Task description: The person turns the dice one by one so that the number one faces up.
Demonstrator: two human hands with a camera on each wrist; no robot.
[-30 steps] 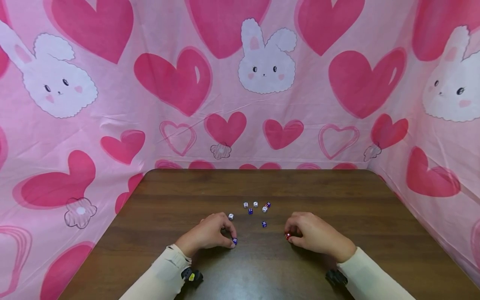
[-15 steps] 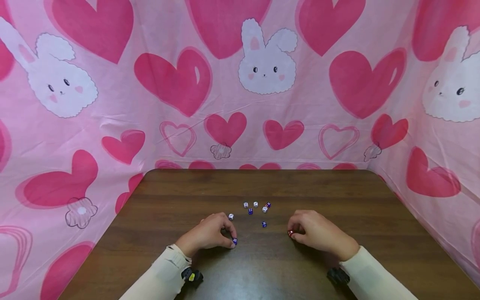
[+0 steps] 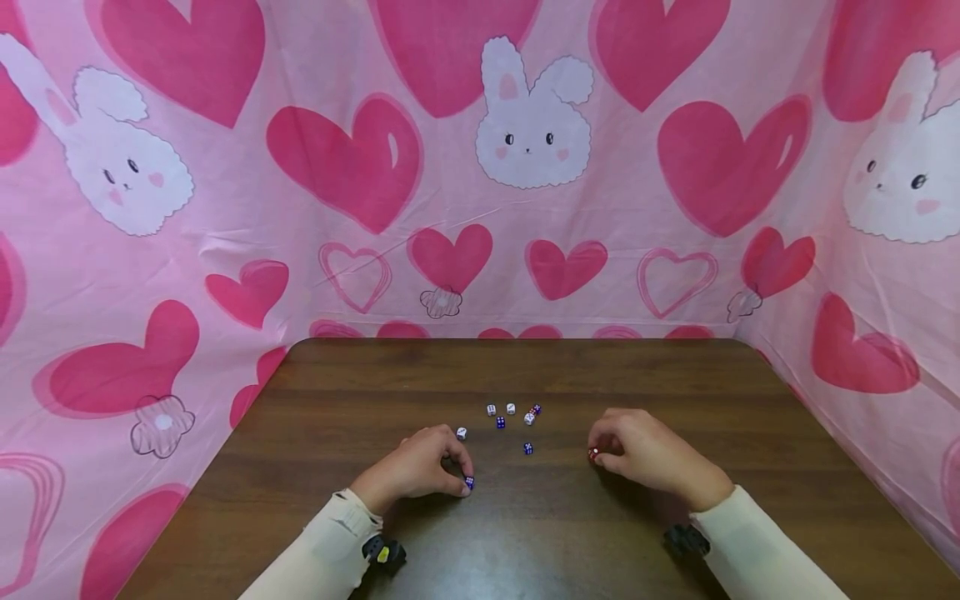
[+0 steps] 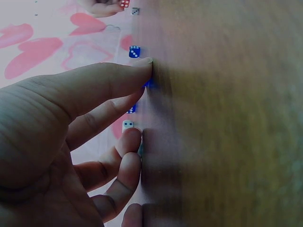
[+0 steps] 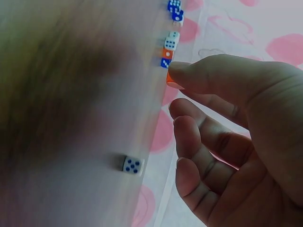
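Low at the tabletop, my left hand pinches a blue die between thumb and forefinger. In the left wrist view the fingers mostly cover that blue die. Over on the right, my right hand holds a red die at its fingertips; the thumb hides most of the red die in the right wrist view. A white die lies just beyond the left hand's knuckles. Between the hands sits a lone blue die.
Farther back on the brown wooden table several dice are loosely grouped, among them a white die and a blue die. Another white die shows near the right hand in the right wrist view. A pink heart-print cloth surrounds the table.
My right hand has moved to the right and slightly away from me, with the red die in its fingers. The left hand and the dice on the table stay where they were.
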